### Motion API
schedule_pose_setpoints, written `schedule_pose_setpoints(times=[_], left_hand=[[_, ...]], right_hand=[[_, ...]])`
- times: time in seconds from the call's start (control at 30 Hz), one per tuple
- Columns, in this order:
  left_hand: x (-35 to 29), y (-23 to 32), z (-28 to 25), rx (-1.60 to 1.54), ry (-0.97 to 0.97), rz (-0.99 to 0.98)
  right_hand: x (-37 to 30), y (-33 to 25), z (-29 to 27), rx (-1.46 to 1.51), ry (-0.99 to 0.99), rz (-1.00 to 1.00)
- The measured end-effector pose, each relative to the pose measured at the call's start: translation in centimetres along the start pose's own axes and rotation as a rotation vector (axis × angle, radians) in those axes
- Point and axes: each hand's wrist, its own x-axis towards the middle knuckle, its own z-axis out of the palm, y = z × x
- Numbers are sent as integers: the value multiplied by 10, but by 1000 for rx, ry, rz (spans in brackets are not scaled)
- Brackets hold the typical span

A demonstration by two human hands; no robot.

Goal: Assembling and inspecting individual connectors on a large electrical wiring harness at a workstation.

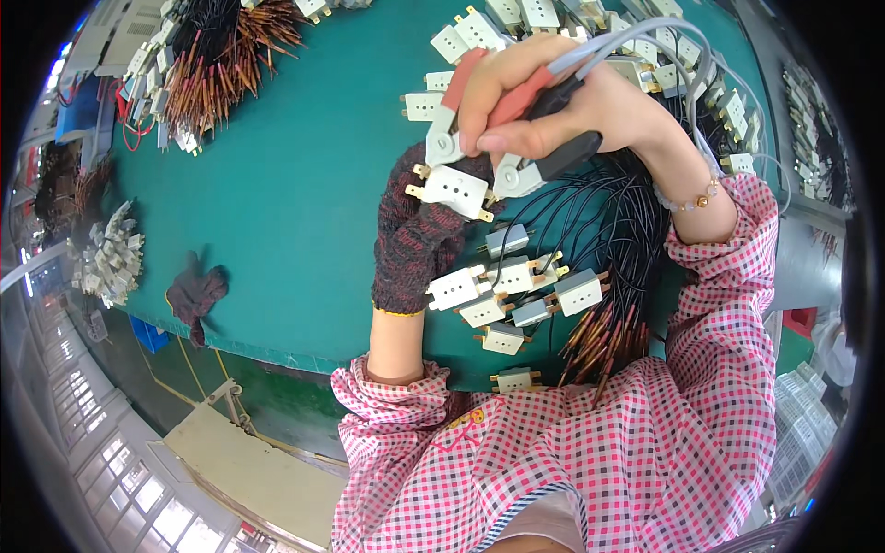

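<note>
My left hand (406,244), in a dark knitted glove with a yellow hem, grips a small white rectangular block (454,190) with dark holes in its face and brass tabs at its ends. Above it, my bare right hand (599,101) is closed around two test clips. One grey-jawed clip (443,144) has a red handle, and its tip is at the block's left tabs. The other clip (518,178), with red and black handles, has its jaw at the block's right end. Whether the jaws have bitten on the tabs cannot be made out. Grey cables (659,32) loop from the clips over my right wrist.
Several similar blocks (516,276) and a bundle of black wires (636,240) with copper-coloured ends lie beside my left forearm. More blocks (539,11) are heaped behind my right hand. A wire bundle (221,83) lies far left. A dark glove (196,293) rests near the green table's (277,212) edge.
</note>
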Motion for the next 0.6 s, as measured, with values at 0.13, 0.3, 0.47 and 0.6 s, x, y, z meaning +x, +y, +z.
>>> schedule_pose_setpoints(times=[0.13,0.3,0.47,0.6], left_hand=[[-2,10,15,165,79,-47],[-4,7,16,218,95,-34],[-3,1,5,84,54,-12],[-3,2,6,81,62,-36]], right_hand=[[-1,4,0,-38,-1,11],[-1,4,-4,-65,-18,26],[0,7,-3,-85,-27,-14],[1,5,-4,-86,-30,12]])
